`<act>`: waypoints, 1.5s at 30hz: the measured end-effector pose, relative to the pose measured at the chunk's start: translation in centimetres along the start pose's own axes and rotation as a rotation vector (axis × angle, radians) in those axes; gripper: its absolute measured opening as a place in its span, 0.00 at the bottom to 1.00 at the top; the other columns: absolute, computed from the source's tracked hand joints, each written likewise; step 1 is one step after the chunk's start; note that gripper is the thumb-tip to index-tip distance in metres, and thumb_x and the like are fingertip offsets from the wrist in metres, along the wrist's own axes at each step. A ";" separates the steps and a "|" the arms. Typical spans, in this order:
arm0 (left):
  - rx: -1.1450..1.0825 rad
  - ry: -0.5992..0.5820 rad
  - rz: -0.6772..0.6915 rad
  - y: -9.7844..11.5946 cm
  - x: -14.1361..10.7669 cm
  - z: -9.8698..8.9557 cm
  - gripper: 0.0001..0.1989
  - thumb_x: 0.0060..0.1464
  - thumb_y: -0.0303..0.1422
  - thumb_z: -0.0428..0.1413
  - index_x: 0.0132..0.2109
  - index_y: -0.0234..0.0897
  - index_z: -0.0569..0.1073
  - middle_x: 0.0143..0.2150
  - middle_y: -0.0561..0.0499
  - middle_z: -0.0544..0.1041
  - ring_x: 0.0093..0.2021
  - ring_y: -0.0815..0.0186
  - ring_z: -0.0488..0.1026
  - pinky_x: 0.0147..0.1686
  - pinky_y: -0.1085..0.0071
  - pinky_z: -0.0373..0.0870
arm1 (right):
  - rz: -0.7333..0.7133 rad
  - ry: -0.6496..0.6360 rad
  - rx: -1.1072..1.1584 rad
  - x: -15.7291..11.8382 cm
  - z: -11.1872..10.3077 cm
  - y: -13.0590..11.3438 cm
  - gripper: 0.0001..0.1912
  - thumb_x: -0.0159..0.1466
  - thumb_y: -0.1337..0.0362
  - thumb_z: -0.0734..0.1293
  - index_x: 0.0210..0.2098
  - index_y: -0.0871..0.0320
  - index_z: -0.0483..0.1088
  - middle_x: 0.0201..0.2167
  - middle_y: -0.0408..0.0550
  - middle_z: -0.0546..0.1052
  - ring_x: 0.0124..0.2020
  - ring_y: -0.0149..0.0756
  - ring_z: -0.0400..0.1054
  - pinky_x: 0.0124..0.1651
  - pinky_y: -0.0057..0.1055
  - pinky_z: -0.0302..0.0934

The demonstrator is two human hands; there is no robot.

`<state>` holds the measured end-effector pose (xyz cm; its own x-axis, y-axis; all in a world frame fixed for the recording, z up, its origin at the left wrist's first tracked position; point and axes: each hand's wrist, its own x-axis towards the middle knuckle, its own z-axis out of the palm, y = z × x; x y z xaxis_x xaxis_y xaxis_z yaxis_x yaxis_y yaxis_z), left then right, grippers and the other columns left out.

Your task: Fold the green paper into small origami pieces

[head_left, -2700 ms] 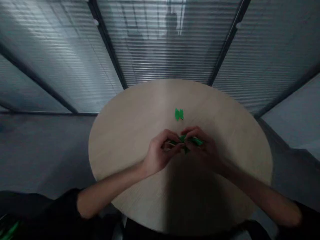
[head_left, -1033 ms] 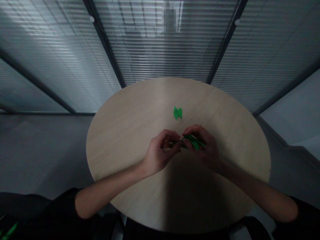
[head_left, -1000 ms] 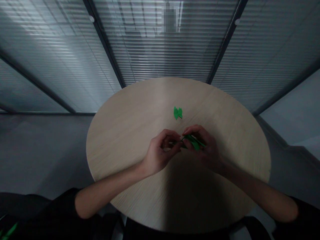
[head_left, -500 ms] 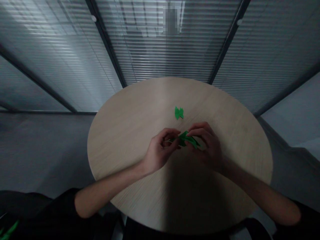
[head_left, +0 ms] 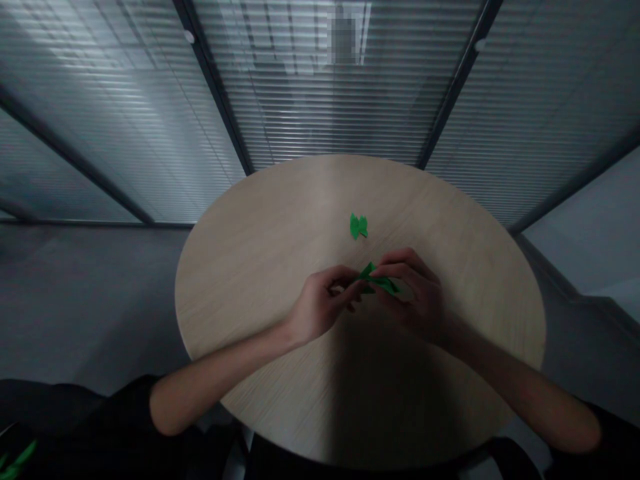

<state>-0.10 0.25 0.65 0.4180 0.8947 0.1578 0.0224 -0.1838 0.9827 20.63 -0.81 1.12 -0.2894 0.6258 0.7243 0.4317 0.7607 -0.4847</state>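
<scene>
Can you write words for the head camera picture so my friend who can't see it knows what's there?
The left hand and right hand pinch a folded green paper above a round pale wooden table. A small green bow-shaped piece lies on the table just beyond them.

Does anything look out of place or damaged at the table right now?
Nothing stands out. The green folded paper is pinched between the left hand and right hand, and a small green folded piece sits apart from them on the round wooden table.
</scene>
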 end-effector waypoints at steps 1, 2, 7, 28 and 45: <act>0.028 -0.002 0.006 0.0 -0.1 0.0 0.12 0.64 0.38 0.59 0.42 0.32 0.79 0.31 0.48 0.79 0.27 0.69 0.75 0.25 0.75 0.75 | -0.008 -0.006 -0.011 0.0 0.0 0.0 0.12 0.66 0.67 0.72 0.48 0.50 0.74 0.44 0.49 0.73 0.43 0.41 0.71 0.45 0.39 0.72; 0.049 0.001 0.014 -0.1 -0.1 0.0 0.12 0.65 0.38 0.59 0.42 0.32 0.78 0.31 0.48 0.79 0.27 0.70 0.75 0.26 0.75 0.75 | -0.015 -0.011 -0.023 0.0 -0.1 -0.1 0.12 0.66 0.67 0.72 0.48 0.50 0.74 0.44 0.49 0.73 0.43 0.41 0.71 0.45 0.39 0.72; 0.119 0.038 0.051 -0.3 -0.4 0.4 0.11 0.65 0.38 0.59 0.40 0.33 0.77 0.32 0.49 0.79 0.30 0.70 0.74 0.30 0.74 0.75 | -0.011 0.001 -0.070 0.2 0.0 -0.5 0.07 0.67 0.67 0.71 0.45 0.51 0.74 0.40 0.48 0.72 0.40 0.38 0.71 0.41 0.35 0.72; 0.100 -0.019 0.064 -0.1 -0.8 0.6 0.11 0.66 0.38 0.57 0.37 0.36 0.70 0.30 0.52 0.73 0.27 0.71 0.71 0.24 0.75 0.69 | 0.122 -0.025 0.048 0.7 0.0 -1.6 0.06 0.66 0.70 0.69 0.37 0.53 0.69 0.33 0.43 0.72 0.33 0.34 0.69 0.35 0.32 0.67; -0.062 -0.111 -0.023 -0.3 -0.7 0.7 0.12 0.68 0.40 0.56 0.42 0.34 0.69 0.33 0.52 0.74 0.28 0.72 0.73 0.27 0.76 0.75 | 0.087 -0.012 0.064 0.4 0.4 -1.0 0.08 0.66 0.72 0.70 0.43 0.54 0.71 0.35 0.43 0.74 0.35 0.32 0.69 0.36 0.29 0.65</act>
<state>0.23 -0.57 0.21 0.5158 0.8473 0.1268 -0.0215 -0.1352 0.9906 19.76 -1.25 1.66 -0.2635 0.6919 0.6722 0.4002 0.7124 -0.5765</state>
